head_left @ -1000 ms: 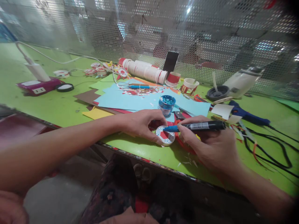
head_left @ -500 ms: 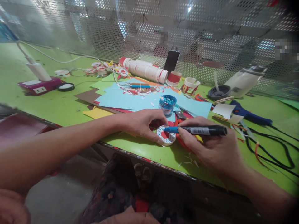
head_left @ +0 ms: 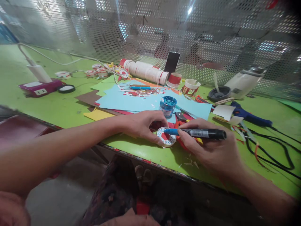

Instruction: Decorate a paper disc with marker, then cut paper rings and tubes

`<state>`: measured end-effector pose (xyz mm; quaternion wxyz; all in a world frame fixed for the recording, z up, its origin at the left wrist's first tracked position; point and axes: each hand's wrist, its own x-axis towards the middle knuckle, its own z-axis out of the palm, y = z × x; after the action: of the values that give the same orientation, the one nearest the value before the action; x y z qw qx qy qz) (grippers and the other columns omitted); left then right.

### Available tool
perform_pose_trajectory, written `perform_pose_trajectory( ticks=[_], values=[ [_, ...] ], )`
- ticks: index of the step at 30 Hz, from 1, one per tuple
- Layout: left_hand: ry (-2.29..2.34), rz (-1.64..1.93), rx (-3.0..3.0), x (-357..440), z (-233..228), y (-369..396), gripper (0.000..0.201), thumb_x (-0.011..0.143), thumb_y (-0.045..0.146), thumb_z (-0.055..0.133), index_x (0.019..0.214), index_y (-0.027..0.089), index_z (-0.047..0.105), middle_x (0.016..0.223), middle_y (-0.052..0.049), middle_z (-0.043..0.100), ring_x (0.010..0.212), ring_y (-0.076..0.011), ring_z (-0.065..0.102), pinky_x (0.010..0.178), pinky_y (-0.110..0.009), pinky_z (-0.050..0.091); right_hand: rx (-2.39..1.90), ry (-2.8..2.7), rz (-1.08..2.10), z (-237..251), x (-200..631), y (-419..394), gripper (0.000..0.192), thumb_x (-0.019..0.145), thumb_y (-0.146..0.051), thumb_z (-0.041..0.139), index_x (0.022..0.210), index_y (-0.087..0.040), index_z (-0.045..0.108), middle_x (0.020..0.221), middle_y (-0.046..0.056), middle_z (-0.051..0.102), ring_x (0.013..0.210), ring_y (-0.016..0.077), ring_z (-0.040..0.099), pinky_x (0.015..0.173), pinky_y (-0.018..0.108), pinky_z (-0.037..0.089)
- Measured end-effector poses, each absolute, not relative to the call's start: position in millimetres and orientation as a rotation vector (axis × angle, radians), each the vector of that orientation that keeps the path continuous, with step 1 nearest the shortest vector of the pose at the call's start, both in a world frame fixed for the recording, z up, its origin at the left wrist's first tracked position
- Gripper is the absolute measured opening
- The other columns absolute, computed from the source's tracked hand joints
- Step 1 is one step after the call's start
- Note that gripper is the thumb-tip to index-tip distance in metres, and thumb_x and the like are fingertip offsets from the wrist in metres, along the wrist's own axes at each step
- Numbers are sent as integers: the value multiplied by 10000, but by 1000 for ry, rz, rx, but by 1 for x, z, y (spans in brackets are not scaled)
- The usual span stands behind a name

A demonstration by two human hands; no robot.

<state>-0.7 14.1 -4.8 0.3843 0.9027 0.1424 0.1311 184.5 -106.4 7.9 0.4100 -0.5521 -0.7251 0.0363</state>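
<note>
Since the earlier frame the marker [head_left: 199, 133] has slid a little left and down; its blue tip now sits over the right edge of the disc [head_left: 166, 137]. The left hand has not shifted.

Far left of frame: a purple power strip [head_left: 39, 88] with a white charger [head_left: 39, 72] plugged in, and a black-rimmed lid [head_left: 66, 88] just beside it. A white cable runs from the charger toward upper centre.

Left of centre: small paper discs [head_left: 97, 70] scattered near the cable. Sheets of coloured paper [head_left: 131, 100], mostly light blue, overlap on the green table [head_left: 58, 108], with paper scraps on top.

Centre: the left hand [head_left: 141, 125] rests on the table near its front edge, fingers curled narrow, fingertips pinching the left rim of the disc. The disc lies flat, white with red and blue pattern. Behind it stands an open blue paint pot [head_left: 167, 106]. Further back: a stack of paper cups [head_left: 145, 70] lying on its side, and a phone [head_left: 171, 62] propped upright against the mesh screen.

Right of centre: the right hand [head_left: 211, 150] grips the marker, fingers closed round the barrel, which is held nearly level. Red scissors [head_left: 182, 142] lie partly under this hand.

Right: a dark lid [head_left: 219, 93], a white jar [head_left: 244, 82] tilted, a blue glue gun [head_left: 249, 116], black cords [head_left: 277, 150].
</note>
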Motion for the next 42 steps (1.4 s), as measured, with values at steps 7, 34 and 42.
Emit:
perform_pose_trajectory(
  ticks=[7, 34, 42],
  values=[
    [379, 336, 2334, -1, -4, 14, 451, 665, 427, 744, 1007, 167, 606, 837, -8, 508, 704, -113, 428, 615, -237, 355, -1410, -1683, 198, 7, 183, -106, 29, 775, -236, 671, 752, -219, 664, 618, -27, 662, 488, 107, 576, 436, 213, 455],
    [344, 331, 2417, 0, -1, 14, 438, 682, 429, 734, 1003, 157, 612, 866, -20, 523, 750, -130, 444, 639, -240, 353, -1367, -1746, 253, 9, 181, -105, 52, 801, -246, 652, 788, -196, 648, 591, -32, 632, 463, 97, 551, 418, 204, 434],
    [348, 328, 2389, 0, -1, 14, 417, 671, 424, 737, 984, 174, 621, 849, -16, 514, 730, -125, 434, 631, -241, 349, -1369, -1787, 271, 10, 182, -106, 48, 809, -239, 639, 787, -198, 653, 584, -30, 640, 465, 103, 562, 431, 213, 437]
  ],
)
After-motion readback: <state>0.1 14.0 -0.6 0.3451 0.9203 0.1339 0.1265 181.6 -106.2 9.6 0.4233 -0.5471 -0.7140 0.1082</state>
